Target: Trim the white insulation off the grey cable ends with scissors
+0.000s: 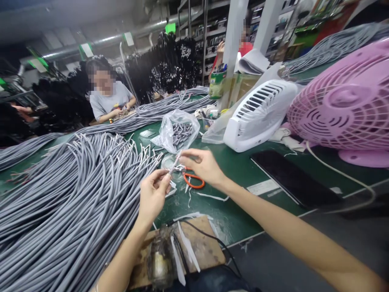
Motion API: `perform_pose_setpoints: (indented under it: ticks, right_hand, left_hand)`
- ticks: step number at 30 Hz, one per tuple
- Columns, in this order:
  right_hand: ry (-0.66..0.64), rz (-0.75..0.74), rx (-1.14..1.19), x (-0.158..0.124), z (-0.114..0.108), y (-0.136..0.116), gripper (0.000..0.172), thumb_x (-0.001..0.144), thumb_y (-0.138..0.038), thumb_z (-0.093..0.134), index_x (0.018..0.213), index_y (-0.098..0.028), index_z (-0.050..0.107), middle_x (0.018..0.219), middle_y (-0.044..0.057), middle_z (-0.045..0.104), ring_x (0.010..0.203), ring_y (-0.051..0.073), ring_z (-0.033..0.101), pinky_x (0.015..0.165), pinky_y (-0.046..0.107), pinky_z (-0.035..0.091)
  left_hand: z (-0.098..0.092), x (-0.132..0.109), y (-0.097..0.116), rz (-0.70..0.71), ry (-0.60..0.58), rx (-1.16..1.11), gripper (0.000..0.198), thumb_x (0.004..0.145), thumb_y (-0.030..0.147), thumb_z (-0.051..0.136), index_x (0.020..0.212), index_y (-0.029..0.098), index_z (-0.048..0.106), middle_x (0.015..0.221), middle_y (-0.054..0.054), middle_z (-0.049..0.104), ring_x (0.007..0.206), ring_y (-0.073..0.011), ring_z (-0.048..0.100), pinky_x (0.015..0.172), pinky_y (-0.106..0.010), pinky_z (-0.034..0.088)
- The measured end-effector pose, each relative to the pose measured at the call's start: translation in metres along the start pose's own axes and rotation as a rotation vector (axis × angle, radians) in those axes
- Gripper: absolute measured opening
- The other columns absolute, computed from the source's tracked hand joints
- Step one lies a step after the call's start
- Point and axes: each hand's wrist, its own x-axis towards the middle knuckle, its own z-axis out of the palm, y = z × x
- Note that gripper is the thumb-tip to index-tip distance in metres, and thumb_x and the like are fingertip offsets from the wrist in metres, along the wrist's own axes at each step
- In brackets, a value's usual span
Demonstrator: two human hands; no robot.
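Observation:
My left hand [153,194] is closed around the end of a thin grey cable [175,163], pinching it near the tip. My right hand [203,164] pinches the same cable's upper end between thumb and fingers. Both hands hover above the green table [243,170], just in front of orange-handled scissors [193,181]. A big pile of grey cables [75,190] spreads over the table at my left. Behind the hands lies a clear plastic bag of small grey sleeves [179,132].
A white fan [258,115] and a pink fan [346,105] stand at the right, with a dark phone [291,178] flat before them. A wooden board [194,247] with white strips lies at the near edge. A person [107,97] works across the table; another stands further back.

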Motion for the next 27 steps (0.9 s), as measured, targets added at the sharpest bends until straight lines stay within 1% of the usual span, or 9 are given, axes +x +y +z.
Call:
perform_pose_setpoints:
  ticks: [2, 4, 7, 11, 15, 21, 22, 25, 27]
  right_hand:
    - [-0.169, 0.059, 0.109, -0.005, 0.008, -0.001, 0.032, 0.069, -0.043, 0.065, 0.081, -0.014, 0.069, 0.078, 0.004, 0.066, 0.063, 0.013, 0.057, 0.051, 0.022, 0.043]
    - [-0.213, 0.071, 0.19, -0.009, 0.012, 0.0, 0.032, 0.068, -0.043, 0.066, 0.081, -0.014, 0.069, 0.079, 0.004, 0.067, 0.063, 0.014, 0.057, 0.054, 0.023, 0.044]
    - [-0.12, 0.065, 0.193, -0.012, 0.014, 0.001, 0.029, 0.065, -0.044, 0.069, 0.067, -0.015, 0.068, 0.067, 0.003, 0.065, 0.062, 0.015, 0.057, 0.057, 0.025, 0.045]
    - [0.025, -0.007, 0.018, -0.015, 0.016, -0.001, 0.026, 0.066, -0.036, 0.068, 0.054, -0.015, 0.062, 0.051, 0.0, 0.054, 0.048, 0.01, 0.044, 0.047, 0.023, 0.035]
    - [0.043, -0.062, 0.014, -0.017, 0.015, -0.005, 0.016, 0.07, -0.028, 0.062, 0.06, -0.015, 0.062, 0.058, 0.0, 0.055, 0.05, 0.01, 0.045, 0.046, 0.022, 0.035]
    - [0.211, 0.049, 0.01, -0.008, 0.009, 0.003, 0.018, 0.071, -0.032, 0.058, 0.065, -0.015, 0.058, 0.061, 0.0, 0.055, 0.052, 0.009, 0.045, 0.048, 0.021, 0.037]
    - [0.197, 0.069, -0.016, -0.007, 0.008, 0.006, 0.018, 0.07, -0.031, 0.058, 0.063, -0.015, 0.058, 0.06, 0.0, 0.055, 0.053, 0.01, 0.046, 0.049, 0.021, 0.037]
    - [0.069, 0.139, -0.119, -0.004, 0.008, 0.011, 0.014, 0.065, -0.027, 0.062, 0.06, -0.014, 0.058, 0.056, 0.0, 0.054, 0.053, 0.011, 0.048, 0.051, 0.023, 0.039]
    - [0.074, 0.132, -0.149, -0.006, 0.009, 0.009, 0.011, 0.064, -0.025, 0.063, 0.063, -0.014, 0.059, 0.056, -0.001, 0.053, 0.052, 0.01, 0.047, 0.051, 0.022, 0.039]
  left_hand:
    - [-0.001, 0.0, -0.002, -0.015, -0.036, -0.028, 0.032, 0.057, 0.035, 0.073, 0.075, 0.013, 0.059, 0.055, 0.002, 0.056, 0.038, -0.0034, 0.04, 0.038, -0.016, 0.03]
    - [-0.002, 0.001, -0.006, -0.047, -0.071, -0.063, 0.034, 0.058, 0.036, 0.073, 0.077, 0.014, 0.057, 0.058, 0.0, 0.059, 0.037, -0.0027, 0.04, 0.037, -0.015, 0.028]
    - [-0.002, 0.001, -0.009, -0.08, -0.105, -0.103, 0.035, 0.058, 0.037, 0.074, 0.076, 0.013, 0.056, 0.059, 0.0, 0.06, 0.036, -0.0011, 0.038, 0.037, -0.014, 0.026]
    - [-0.001, 0.001, -0.011, -0.073, -0.089, -0.119, 0.034, 0.057, 0.034, 0.076, 0.076, 0.013, 0.057, 0.055, 0.004, 0.053, 0.038, -0.0012, 0.039, 0.038, -0.014, 0.027]
    - [0.0, 0.001, -0.01, -0.058, -0.099, -0.134, 0.034, 0.06, 0.034, 0.074, 0.081, 0.012, 0.059, 0.055, 0.004, 0.052, 0.039, -0.0009, 0.037, 0.039, -0.014, 0.028]
    - [-0.002, 0.0, -0.009, -0.04, -0.122, -0.163, 0.032, 0.063, 0.032, 0.073, 0.085, 0.017, 0.055, 0.059, 0.005, 0.052, 0.038, 0.0001, 0.034, 0.038, -0.012, 0.024]
    - [-0.002, 0.0, -0.009, -0.038, -0.125, -0.175, 0.031, 0.063, 0.031, 0.073, 0.083, 0.017, 0.053, 0.06, 0.005, 0.051, 0.038, 0.0004, 0.033, 0.037, -0.012, 0.022]
    - [-0.003, 0.001, -0.008, -0.022, -0.116, -0.208, 0.033, 0.062, 0.028, 0.073, 0.074, 0.018, 0.044, 0.064, 0.006, 0.05, 0.039, 0.0008, 0.035, 0.037, -0.011, 0.021]
    - [-0.003, 0.001, -0.007, -0.014, -0.112, -0.222, 0.036, 0.063, 0.026, 0.073, 0.07, 0.018, 0.038, 0.062, 0.007, 0.049, 0.039, 0.0007, 0.036, 0.037, -0.01, 0.022]
